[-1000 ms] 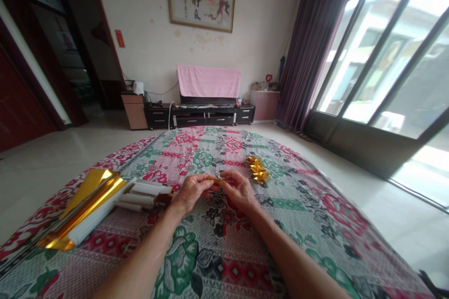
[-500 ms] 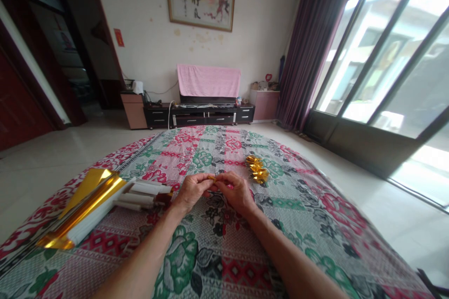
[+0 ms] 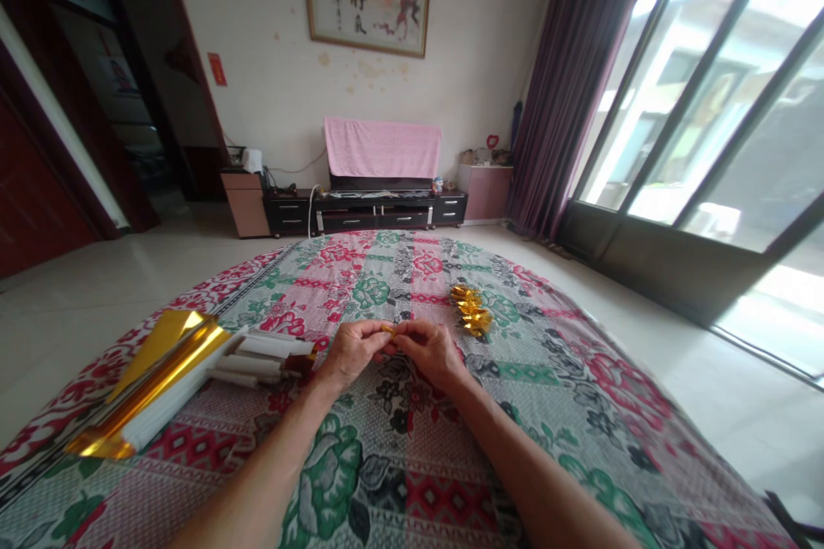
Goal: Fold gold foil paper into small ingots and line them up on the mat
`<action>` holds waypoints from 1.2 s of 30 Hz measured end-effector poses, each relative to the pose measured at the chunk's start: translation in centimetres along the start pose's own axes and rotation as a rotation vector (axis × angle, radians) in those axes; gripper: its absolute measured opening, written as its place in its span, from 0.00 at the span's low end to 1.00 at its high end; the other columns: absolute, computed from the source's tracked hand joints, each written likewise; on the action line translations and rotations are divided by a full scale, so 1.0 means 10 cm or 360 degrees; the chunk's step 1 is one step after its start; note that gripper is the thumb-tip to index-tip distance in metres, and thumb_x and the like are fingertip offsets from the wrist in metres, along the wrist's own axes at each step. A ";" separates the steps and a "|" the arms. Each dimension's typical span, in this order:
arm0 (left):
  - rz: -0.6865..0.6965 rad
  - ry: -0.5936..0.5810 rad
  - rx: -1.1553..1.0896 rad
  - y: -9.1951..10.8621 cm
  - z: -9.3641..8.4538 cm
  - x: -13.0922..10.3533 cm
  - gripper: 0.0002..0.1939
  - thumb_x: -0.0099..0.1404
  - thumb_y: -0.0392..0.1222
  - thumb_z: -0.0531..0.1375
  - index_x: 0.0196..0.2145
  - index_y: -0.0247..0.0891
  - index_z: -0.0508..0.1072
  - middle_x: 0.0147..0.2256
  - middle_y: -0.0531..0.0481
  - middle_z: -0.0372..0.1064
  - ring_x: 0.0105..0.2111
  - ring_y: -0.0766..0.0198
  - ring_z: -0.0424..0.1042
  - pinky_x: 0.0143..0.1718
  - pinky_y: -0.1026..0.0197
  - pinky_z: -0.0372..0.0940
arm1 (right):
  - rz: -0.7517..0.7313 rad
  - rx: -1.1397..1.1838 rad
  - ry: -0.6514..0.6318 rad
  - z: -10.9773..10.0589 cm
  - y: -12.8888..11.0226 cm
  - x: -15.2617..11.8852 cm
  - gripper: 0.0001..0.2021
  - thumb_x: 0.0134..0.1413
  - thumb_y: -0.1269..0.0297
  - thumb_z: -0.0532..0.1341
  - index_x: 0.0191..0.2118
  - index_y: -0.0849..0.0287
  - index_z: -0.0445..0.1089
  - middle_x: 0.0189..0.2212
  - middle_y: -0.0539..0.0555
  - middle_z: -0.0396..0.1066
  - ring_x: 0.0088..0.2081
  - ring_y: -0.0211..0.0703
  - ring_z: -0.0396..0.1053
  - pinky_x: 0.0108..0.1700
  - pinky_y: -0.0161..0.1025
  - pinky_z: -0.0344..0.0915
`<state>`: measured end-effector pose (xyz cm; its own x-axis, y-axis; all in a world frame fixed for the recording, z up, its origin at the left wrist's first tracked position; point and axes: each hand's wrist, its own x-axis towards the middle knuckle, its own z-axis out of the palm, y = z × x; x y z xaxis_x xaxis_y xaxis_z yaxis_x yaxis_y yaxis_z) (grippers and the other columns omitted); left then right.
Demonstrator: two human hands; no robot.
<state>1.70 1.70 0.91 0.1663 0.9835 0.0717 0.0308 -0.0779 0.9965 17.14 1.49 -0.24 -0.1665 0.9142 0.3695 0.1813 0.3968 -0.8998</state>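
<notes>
My left hand (image 3: 353, 353) and my right hand (image 3: 430, 350) meet above the middle of the patterned cloth (image 3: 379, 253). Between their pinched fingertips is a small piece of gold foil paper (image 3: 388, 329), mostly covered by the fingers. Both hands are closed on it. A row of folded gold foil pieces (image 3: 471, 310) lies just beyond my right hand. Left of my left hand rest several white paper rolls (image 3: 267, 349), some with gold showing at the ends. Farther left is a large gold foil sheet (image 3: 168, 373), partly rolled, its white underside showing.
Past the cloth's far edge stands a low black TV cabinet (image 3: 360, 214), with a pink cloth (image 3: 383, 147) draped over the screen on it. A purple curtain (image 3: 554, 103) and glazed doors (image 3: 695, 103) are on the right. At the left is a dark doorway (image 3: 116, 86).
Almost nothing differs. My fingertips have shifted very slightly around the small gold piece, and a little more of it shows between them.
</notes>
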 end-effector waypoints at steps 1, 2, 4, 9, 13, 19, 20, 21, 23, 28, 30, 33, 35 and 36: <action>0.0001 -0.0003 0.0008 0.01 0.00 -0.01 0.09 0.53 0.38 0.61 0.33 0.37 0.77 0.27 0.48 0.75 0.26 0.62 0.73 0.24 0.66 0.64 | -0.0002 -0.0034 0.0005 0.00 0.01 0.00 0.09 0.47 0.61 0.60 0.31 0.59 0.74 0.24 0.50 0.72 0.25 0.36 0.66 0.28 0.31 0.62; 0.0000 -0.0005 0.0014 0.02 0.01 -0.01 0.09 0.53 0.38 0.61 0.33 0.37 0.77 0.27 0.48 0.75 0.26 0.62 0.73 0.24 0.66 0.64 | -0.0007 -0.0072 0.0005 -0.01 0.02 0.00 0.09 0.48 0.61 0.60 0.31 0.59 0.74 0.24 0.49 0.72 0.25 0.36 0.66 0.28 0.31 0.62; -0.0002 -0.0007 0.0021 0.03 0.01 -0.02 0.09 0.53 0.38 0.61 0.34 0.37 0.77 0.27 0.48 0.75 0.26 0.62 0.73 0.24 0.66 0.64 | -0.0018 -0.0138 -0.0011 -0.02 0.03 0.00 0.09 0.48 0.61 0.59 0.29 0.59 0.74 0.23 0.49 0.71 0.25 0.35 0.65 0.27 0.30 0.61; -0.0007 0.0017 0.0019 0.02 0.01 -0.02 0.15 0.52 0.38 0.61 0.39 0.36 0.75 0.26 0.49 0.74 0.26 0.62 0.73 0.23 0.66 0.64 | -0.0018 -0.0186 -0.0044 -0.03 0.05 0.02 0.10 0.49 0.62 0.58 0.30 0.59 0.75 0.21 0.48 0.70 0.23 0.33 0.62 0.24 0.29 0.57; 0.0058 -0.0003 0.0033 0.01 0.00 -0.02 0.18 0.53 0.40 0.61 0.44 0.37 0.72 0.25 0.52 0.73 0.25 0.63 0.74 0.23 0.67 0.64 | 0.0050 -0.0152 -0.0062 -0.02 0.03 0.03 0.10 0.48 0.61 0.58 0.29 0.60 0.74 0.21 0.48 0.70 0.22 0.33 0.61 0.24 0.29 0.55; 0.0054 -0.0048 0.0088 0.00 -0.01 -0.01 0.15 0.54 0.41 0.60 0.40 0.36 0.72 0.26 0.51 0.74 0.27 0.62 0.74 0.22 0.67 0.64 | 0.0207 -0.0059 -0.0128 -0.05 -0.05 0.05 0.10 0.46 0.62 0.58 0.29 0.63 0.74 0.21 0.48 0.69 0.22 0.31 0.59 0.23 0.28 0.53; 0.0051 -0.0051 0.0098 0.00 -0.01 -0.01 0.15 0.54 0.41 0.60 0.40 0.36 0.73 0.26 0.51 0.75 0.27 0.62 0.75 0.22 0.67 0.65 | 0.0227 -0.0052 -0.0142 -0.06 -0.07 0.06 0.11 0.46 0.62 0.58 0.29 0.63 0.74 0.21 0.48 0.68 0.22 0.31 0.59 0.24 0.28 0.53; 0.0044 -0.0051 0.0106 0.00 -0.01 -0.01 0.15 0.54 0.41 0.60 0.40 0.35 0.73 0.26 0.50 0.75 0.27 0.62 0.75 0.23 0.67 0.65 | 0.0246 -0.0052 -0.0154 -0.07 -0.09 0.06 0.11 0.46 0.61 0.58 0.29 0.63 0.74 0.21 0.48 0.68 0.22 0.31 0.58 0.24 0.28 0.53; 0.0032 -0.0050 0.0110 0.00 -0.02 -0.01 0.14 0.54 0.41 0.60 0.40 0.35 0.73 0.27 0.50 0.75 0.28 0.62 0.75 0.23 0.67 0.65 | 0.0272 -0.0077 -0.0180 -0.09 -0.12 0.06 0.11 0.45 0.61 0.59 0.28 0.63 0.74 0.21 0.48 0.68 0.22 0.31 0.58 0.24 0.29 0.53; 0.0003 -0.0066 0.0099 -0.01 -0.02 -0.01 0.13 0.54 0.42 0.61 0.38 0.35 0.74 0.27 0.49 0.76 0.28 0.61 0.75 0.22 0.67 0.64 | 0.0288 -0.0106 -0.0248 -0.14 -0.12 0.07 0.12 0.46 0.59 0.58 0.28 0.63 0.73 0.19 0.47 0.65 0.20 0.30 0.55 0.23 0.29 0.51; -0.0003 -0.0068 0.0096 -0.02 -0.03 0.00 0.13 0.54 0.42 0.61 0.37 0.35 0.75 0.27 0.48 0.76 0.28 0.61 0.75 0.21 0.67 0.64 | 0.0309 -0.0091 -0.0271 -0.14 -0.10 0.08 0.12 0.46 0.59 0.58 0.28 0.62 0.73 0.19 0.46 0.65 0.20 0.30 0.55 0.22 0.29 0.51; -0.0010 -0.0070 0.0086 -0.04 -0.03 0.00 0.13 0.53 0.42 0.61 0.37 0.35 0.75 0.27 0.48 0.76 0.27 0.61 0.75 0.21 0.68 0.64 | 0.0329 -0.0053 -0.0301 -0.15 -0.09 0.09 0.11 0.46 0.59 0.58 0.29 0.63 0.73 0.19 0.47 0.65 0.20 0.29 0.54 0.22 0.29 0.50; -0.0026 -0.0070 0.0078 -0.04 -0.03 0.01 0.13 0.53 0.42 0.61 0.37 0.35 0.75 0.27 0.49 0.76 0.27 0.62 0.75 0.21 0.68 0.64 | 0.0337 -0.0031 -0.0312 -0.16 -0.09 0.09 0.11 0.46 0.60 0.59 0.28 0.63 0.73 0.20 0.47 0.65 0.20 0.29 0.54 0.22 0.29 0.50; -0.0033 -0.0070 0.0077 -0.04 -0.03 0.01 0.12 0.53 0.41 0.61 0.36 0.35 0.75 0.27 0.49 0.76 0.27 0.62 0.75 0.20 0.68 0.64 | 0.0340 -0.0027 -0.0314 -0.16 -0.10 0.09 0.11 0.46 0.60 0.59 0.28 0.63 0.73 0.20 0.47 0.65 0.20 0.29 0.54 0.22 0.29 0.50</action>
<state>1.39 1.85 0.50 0.2086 0.9768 0.0482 0.0820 -0.0666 0.9944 18.35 2.02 1.35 -0.3080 0.9440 0.1179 0.2485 0.1995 -0.9479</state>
